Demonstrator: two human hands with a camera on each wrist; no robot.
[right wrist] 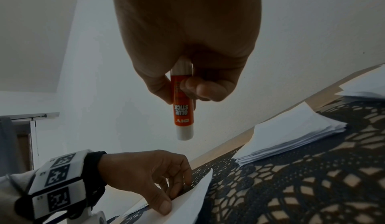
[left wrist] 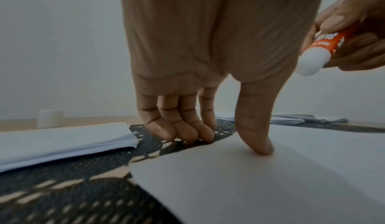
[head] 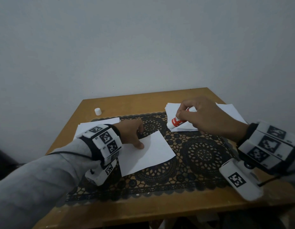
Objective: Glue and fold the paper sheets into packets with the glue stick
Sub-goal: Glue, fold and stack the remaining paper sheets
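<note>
A single white paper sheet (head: 153, 154) lies on the black lace mat (head: 201, 156) in the middle of the table. My left hand (head: 141, 138) presses its thumb (left wrist: 258, 138) down on the sheet's far-left part, with the other fingertips (left wrist: 187, 133) on the mat just past the sheet's edge. My right hand (head: 181, 113) grips an orange-and-white glue stick (head: 176, 122) in the air over the right paper stack (head: 183, 128). The stick's white end (right wrist: 184, 132) points down toward the left hand. The stick has no cap on it.
The white cap (head: 98, 111) stands on the bare wood at the far left. Another paper pile (head: 97, 124) lies left of my left hand, and more sheets (head: 229, 109) lie at the far right. The wooden table (head: 143, 101) backs onto a wall.
</note>
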